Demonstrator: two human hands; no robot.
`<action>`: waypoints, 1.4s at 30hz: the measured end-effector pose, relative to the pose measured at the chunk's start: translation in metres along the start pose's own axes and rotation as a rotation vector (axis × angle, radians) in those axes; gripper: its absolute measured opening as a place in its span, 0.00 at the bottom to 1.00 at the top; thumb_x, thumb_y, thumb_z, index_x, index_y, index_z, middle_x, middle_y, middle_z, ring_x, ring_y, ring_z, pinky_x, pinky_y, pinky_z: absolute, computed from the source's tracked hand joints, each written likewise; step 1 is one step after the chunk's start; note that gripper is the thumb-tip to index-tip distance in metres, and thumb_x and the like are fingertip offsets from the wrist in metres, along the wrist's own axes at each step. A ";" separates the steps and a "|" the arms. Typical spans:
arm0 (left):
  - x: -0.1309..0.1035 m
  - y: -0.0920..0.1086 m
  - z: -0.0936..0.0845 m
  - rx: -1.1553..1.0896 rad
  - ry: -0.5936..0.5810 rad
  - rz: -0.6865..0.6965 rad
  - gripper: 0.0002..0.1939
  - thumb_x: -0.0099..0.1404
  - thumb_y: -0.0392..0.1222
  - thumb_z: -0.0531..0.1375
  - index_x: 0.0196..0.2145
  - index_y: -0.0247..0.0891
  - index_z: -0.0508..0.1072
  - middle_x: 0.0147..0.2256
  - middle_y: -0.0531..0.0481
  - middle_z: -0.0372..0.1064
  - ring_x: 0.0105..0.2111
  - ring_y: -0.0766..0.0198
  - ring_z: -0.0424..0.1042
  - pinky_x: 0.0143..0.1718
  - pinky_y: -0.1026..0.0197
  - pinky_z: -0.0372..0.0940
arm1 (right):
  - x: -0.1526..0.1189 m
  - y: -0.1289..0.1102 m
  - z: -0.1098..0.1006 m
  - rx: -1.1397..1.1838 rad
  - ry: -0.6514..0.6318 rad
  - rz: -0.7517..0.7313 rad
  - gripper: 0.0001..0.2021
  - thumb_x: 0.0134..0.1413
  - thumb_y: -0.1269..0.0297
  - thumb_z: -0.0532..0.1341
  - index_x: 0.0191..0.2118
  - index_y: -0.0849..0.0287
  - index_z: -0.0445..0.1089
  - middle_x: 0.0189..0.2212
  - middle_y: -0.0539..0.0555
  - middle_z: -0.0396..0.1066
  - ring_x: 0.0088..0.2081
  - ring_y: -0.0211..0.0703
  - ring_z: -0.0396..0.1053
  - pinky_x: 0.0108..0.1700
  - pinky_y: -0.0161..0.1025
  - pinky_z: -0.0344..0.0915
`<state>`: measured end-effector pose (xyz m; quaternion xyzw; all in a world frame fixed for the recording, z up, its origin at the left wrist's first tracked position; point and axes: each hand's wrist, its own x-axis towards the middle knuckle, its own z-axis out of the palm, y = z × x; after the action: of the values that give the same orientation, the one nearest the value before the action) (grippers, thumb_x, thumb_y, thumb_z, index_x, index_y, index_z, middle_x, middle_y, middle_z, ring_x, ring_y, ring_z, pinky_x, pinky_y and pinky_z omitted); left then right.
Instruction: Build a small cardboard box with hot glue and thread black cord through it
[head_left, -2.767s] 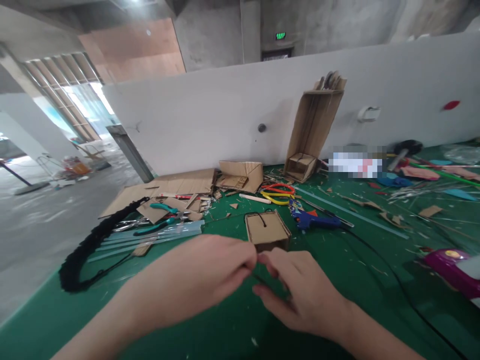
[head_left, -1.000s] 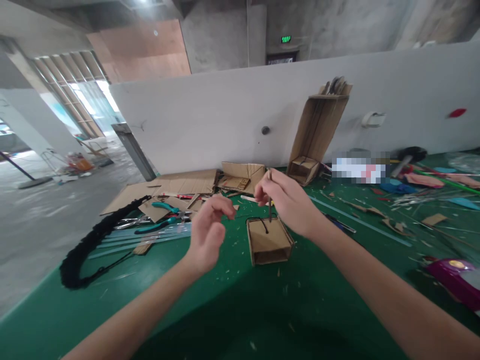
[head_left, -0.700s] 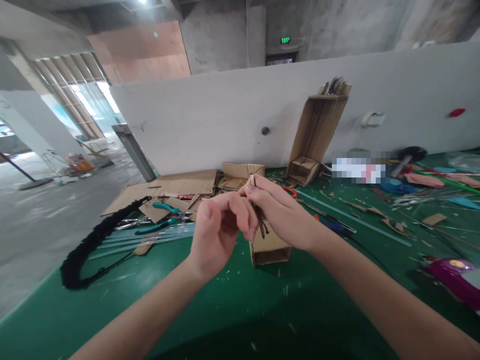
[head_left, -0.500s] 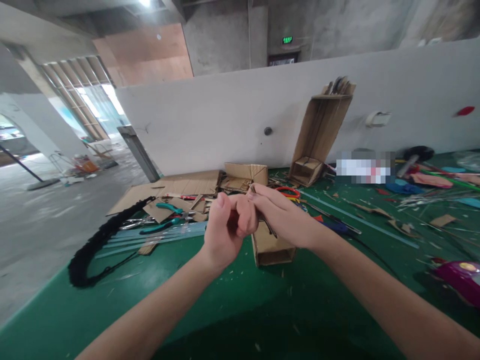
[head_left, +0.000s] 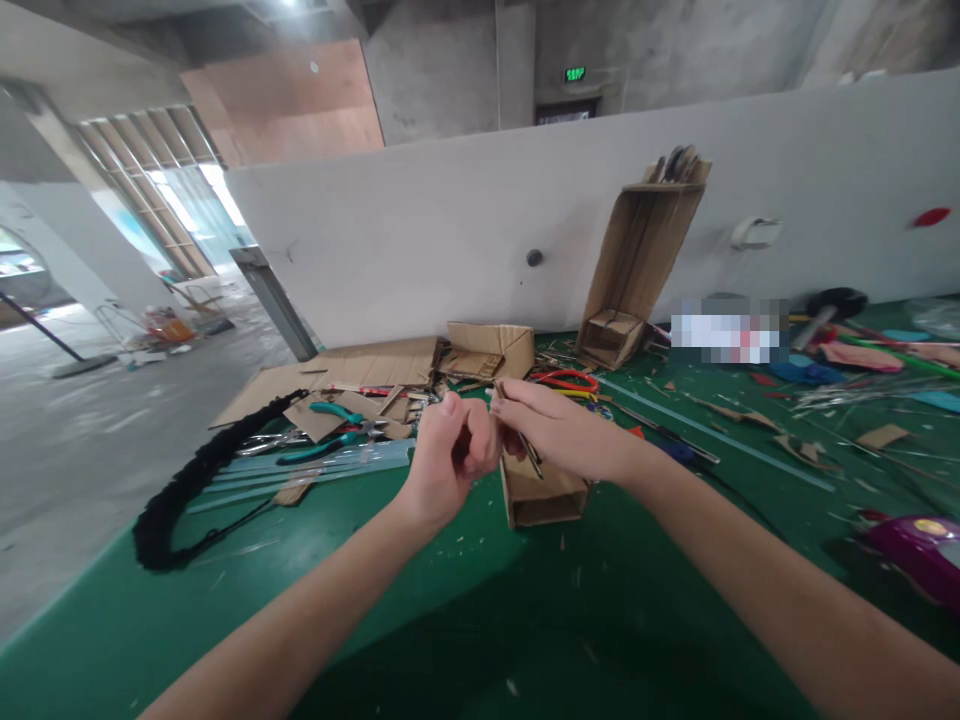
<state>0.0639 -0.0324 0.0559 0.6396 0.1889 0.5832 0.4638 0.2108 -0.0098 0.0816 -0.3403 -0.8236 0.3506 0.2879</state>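
Note:
My left hand (head_left: pixel 450 460) is closed, fingers curled in and thumb up, against the fingertips of my right hand. Whatever it grips, if anything, is hidden by its fingers. My right hand (head_left: pixel 559 432) is closed around a thin brown cardboard strip (head_left: pixel 533 458), whose dark lower end sticks out under the palm and whose upper tip shows above the fingers. Just below and behind both hands, a small open-ended cardboard box (head_left: pixel 546 502) sits on the green table (head_left: pixel 465 620).
Teal-handled pliers (head_left: pixel 334 447), clear glue sticks (head_left: pixel 315 465) and a fuzzy black strip (head_left: pixel 176 500) lie to the left. Behind are cardboard scraps (head_left: pixel 360 365) and red-handled scissors (head_left: pixel 566 380). A tall cardboard structure (head_left: pixel 637 265) leans near the white wall (head_left: pixel 420 240). At right lies a purple object (head_left: pixel 919 555).
Both hands have shifted slightly down and to the left, still together. The strip in my right hand has moved with it, and more of the small box's top shows.

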 end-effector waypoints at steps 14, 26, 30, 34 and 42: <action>-0.014 -0.025 -0.028 0.697 -0.430 -0.330 0.46 0.53 0.53 0.65 0.63 0.45 0.46 0.58 0.40 0.56 0.55 0.46 0.60 0.54 0.45 0.60 | -0.016 -0.010 -0.044 -0.204 -0.155 0.026 0.10 0.58 0.58 0.53 0.34 0.58 0.67 0.27 0.52 0.73 0.29 0.40 0.68 0.30 0.37 0.57; -0.015 -0.038 -0.039 0.688 -0.383 -0.291 0.34 0.54 0.49 0.65 0.55 0.43 0.57 0.55 0.42 0.58 0.53 0.53 0.62 0.52 0.50 0.62 | -0.013 -0.007 -0.033 -0.286 -0.107 0.067 0.12 0.60 0.58 0.50 0.35 0.58 0.66 0.27 0.53 0.73 0.28 0.39 0.68 0.28 0.38 0.57; -0.016 -0.039 -0.040 0.690 -0.379 -0.267 0.28 0.54 0.49 0.65 0.49 0.42 0.61 0.51 0.44 0.62 0.51 0.53 0.63 0.50 0.51 0.63 | -0.013 -0.006 -0.033 -0.264 -0.119 0.069 0.10 0.60 0.60 0.50 0.34 0.58 0.64 0.29 0.54 0.74 0.29 0.39 0.69 0.29 0.38 0.59; -0.018 -0.042 -0.039 0.670 -0.358 -0.224 0.23 0.53 0.49 0.66 0.44 0.40 0.63 0.47 0.45 0.65 0.48 0.56 0.65 0.49 0.53 0.63 | -0.011 -0.004 -0.030 -0.233 -0.099 0.038 0.10 0.61 0.61 0.49 0.33 0.58 0.63 0.30 0.53 0.74 0.30 0.39 0.70 0.32 0.39 0.61; -0.018 -0.043 -0.036 0.686 -0.335 -0.197 0.22 0.53 0.48 0.65 0.43 0.39 0.65 0.45 0.45 0.66 0.46 0.56 0.67 0.47 0.53 0.65 | -0.007 0.003 -0.022 -0.170 -0.052 0.076 0.11 0.60 0.57 0.52 0.33 0.58 0.62 0.28 0.55 0.74 0.28 0.40 0.70 0.29 0.40 0.61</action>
<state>0.0395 -0.0115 0.0064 0.8225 0.3551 0.3265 0.3012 0.2314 -0.0052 0.0901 -0.3853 -0.8442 0.2987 0.2230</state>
